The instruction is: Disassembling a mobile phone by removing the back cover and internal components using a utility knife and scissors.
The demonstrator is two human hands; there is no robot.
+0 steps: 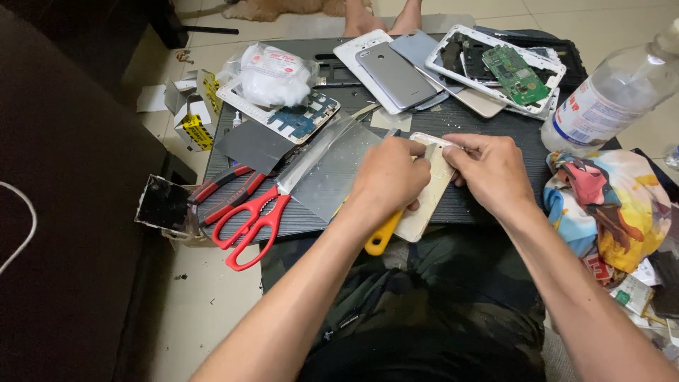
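Both hands pinch a pale phone shell (pixel 433 185), left hand (pixel 390 173) and right hand (pixel 491 170) closed at its top edge, apparently prying; next needs steady leverage.

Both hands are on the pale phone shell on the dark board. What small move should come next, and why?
Probably a small slide of the tool along the top edge of the pale phone shell. The left hand holds a yellow-handled tool with its tip near that edge, and the right hand pins the upper corner with its fingertips. What lies under the fingers is hidden, so this is a guess.
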